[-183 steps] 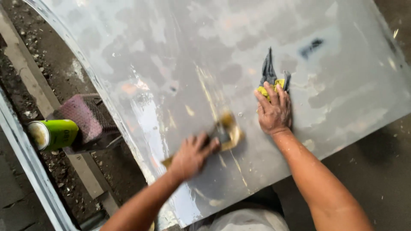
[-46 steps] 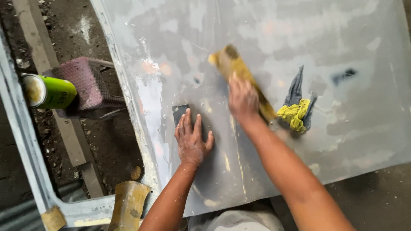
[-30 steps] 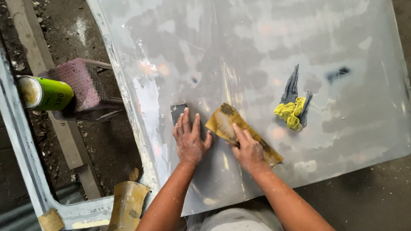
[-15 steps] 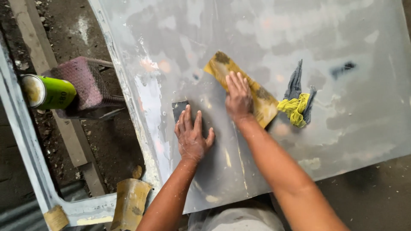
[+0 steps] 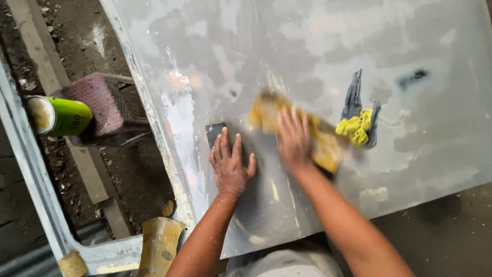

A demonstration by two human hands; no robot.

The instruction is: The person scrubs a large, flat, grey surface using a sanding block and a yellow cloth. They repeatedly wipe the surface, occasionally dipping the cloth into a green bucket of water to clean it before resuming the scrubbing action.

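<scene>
Left hand (image 5: 230, 164): lying flat on the grey panel (image 5: 287, 56), fingers (image 5: 224, 146) spread wide, tips covering the lower edge of a small dark sanding pad (image 5: 214, 132).
Right hand (image 5: 293, 138): pressing down on the yellow-brown sanding sheet (image 5: 323, 149), fingers stretched out over its middle; blurred, so I cannot tell whether they are gripping it.
Sanding sheet: lying on the panel under the palm, sticking out on both sides.
Yellow and grey rag (image 5: 359, 120): lying just beyond the sheet's right end.
Green can (image 5: 59, 117): lying well apart, on the left beside a purple block (image 5: 105, 105).

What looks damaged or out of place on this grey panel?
The grey panel has an uneven surface: pale and orange patches and one dark smear. A yellow and grey glove lies crumpled on it. The right hand presses a blurred yellow pad; the left hand rests flat.
</scene>
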